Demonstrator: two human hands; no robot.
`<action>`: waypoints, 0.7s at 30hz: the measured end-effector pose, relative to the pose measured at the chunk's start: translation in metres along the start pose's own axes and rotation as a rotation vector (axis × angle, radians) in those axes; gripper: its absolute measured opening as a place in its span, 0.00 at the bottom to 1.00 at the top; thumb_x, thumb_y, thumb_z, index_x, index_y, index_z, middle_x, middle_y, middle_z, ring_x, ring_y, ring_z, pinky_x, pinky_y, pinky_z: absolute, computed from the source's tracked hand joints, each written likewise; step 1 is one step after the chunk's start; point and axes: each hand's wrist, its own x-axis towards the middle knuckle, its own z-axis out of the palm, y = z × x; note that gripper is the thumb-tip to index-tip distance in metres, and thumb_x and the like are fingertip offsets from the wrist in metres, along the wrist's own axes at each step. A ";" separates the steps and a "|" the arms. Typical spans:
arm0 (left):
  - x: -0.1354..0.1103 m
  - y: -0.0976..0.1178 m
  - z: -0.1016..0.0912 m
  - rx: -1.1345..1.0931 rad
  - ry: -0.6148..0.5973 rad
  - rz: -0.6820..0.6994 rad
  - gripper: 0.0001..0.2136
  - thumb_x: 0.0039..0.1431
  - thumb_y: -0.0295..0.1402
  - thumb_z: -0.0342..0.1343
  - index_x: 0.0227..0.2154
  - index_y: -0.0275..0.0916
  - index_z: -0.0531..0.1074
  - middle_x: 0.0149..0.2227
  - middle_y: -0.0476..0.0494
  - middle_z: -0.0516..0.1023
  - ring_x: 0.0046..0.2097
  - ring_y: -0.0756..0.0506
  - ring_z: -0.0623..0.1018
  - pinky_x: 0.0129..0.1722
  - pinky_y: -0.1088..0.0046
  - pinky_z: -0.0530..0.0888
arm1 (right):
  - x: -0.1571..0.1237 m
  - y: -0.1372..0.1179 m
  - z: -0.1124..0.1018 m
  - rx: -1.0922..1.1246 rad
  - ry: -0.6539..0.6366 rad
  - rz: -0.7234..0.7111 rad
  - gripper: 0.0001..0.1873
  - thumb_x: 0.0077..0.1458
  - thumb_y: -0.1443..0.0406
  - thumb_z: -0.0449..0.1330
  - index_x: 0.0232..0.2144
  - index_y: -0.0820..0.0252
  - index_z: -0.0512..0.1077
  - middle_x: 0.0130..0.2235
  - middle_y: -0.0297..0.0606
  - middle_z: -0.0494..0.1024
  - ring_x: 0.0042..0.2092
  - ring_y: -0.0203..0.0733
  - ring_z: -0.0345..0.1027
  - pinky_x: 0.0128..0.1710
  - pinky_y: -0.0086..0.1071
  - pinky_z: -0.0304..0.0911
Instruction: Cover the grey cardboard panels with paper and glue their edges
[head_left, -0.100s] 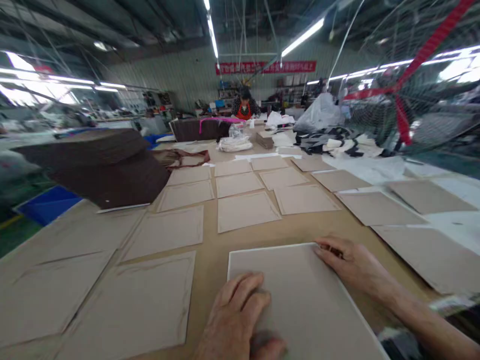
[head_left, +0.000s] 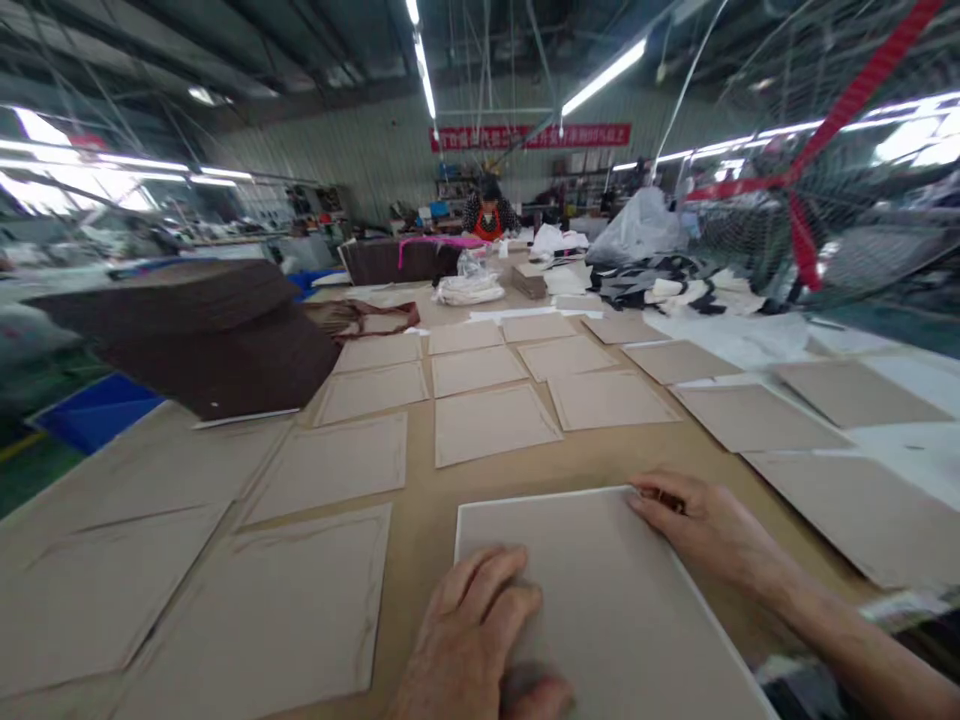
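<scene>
In front of me on the table lies a beige panel (head_left: 622, 610) with thin white edges, its near end cut off by the frame. My left hand (head_left: 480, 635) rests on its left part, fingers spread over the surface. At the far right corner, my right hand (head_left: 697, 520) pinches the panel's edge between thumb and fingers. Left of it lies a beige sheet (head_left: 300, 610) with brownish streaks along its borders. Beyond the panel is a similar sheet (head_left: 495, 425), lying flat.
Several more beige sheets (head_left: 799, 415) cover the brown tabletop (head_left: 420, 560) on both sides. A tall dark brown stack (head_left: 217, 340) stands at left by a blue bin (head_left: 97, 410). Far back are plastic bags (head_left: 641, 230) and a person in a red apron (head_left: 489, 222). A fan (head_left: 795, 180) stands right.
</scene>
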 end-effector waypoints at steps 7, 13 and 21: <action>-0.007 -0.017 0.022 -0.021 0.127 0.067 0.27 0.47 0.45 0.68 0.49 0.43 0.70 0.57 0.37 0.73 0.57 0.34 0.72 0.52 0.53 0.76 | 0.002 -0.001 -0.003 0.364 0.078 0.141 0.18 0.48 0.51 0.65 0.37 0.56 0.77 0.31 0.33 0.73 0.35 0.42 0.66 0.35 0.35 0.59; -0.013 -0.028 0.038 -0.002 0.200 0.102 0.27 0.51 0.54 0.63 0.50 0.46 0.70 0.58 0.39 0.72 0.57 0.35 0.72 0.51 0.56 0.76 | -0.004 -0.015 -0.010 0.779 0.047 0.134 0.17 0.47 0.53 0.72 0.33 0.55 0.73 0.31 0.29 0.72 0.33 0.36 0.64 0.33 0.28 0.59; -0.020 -0.013 0.025 -0.054 0.285 -0.131 0.41 0.54 0.50 0.64 0.66 0.43 0.55 0.67 0.32 0.59 0.66 0.29 0.61 0.61 0.46 0.66 | -0.015 -0.032 -0.008 0.997 0.147 0.185 0.21 0.43 0.56 0.76 0.39 0.52 0.76 0.31 0.31 0.76 0.31 0.37 0.70 0.30 0.28 0.65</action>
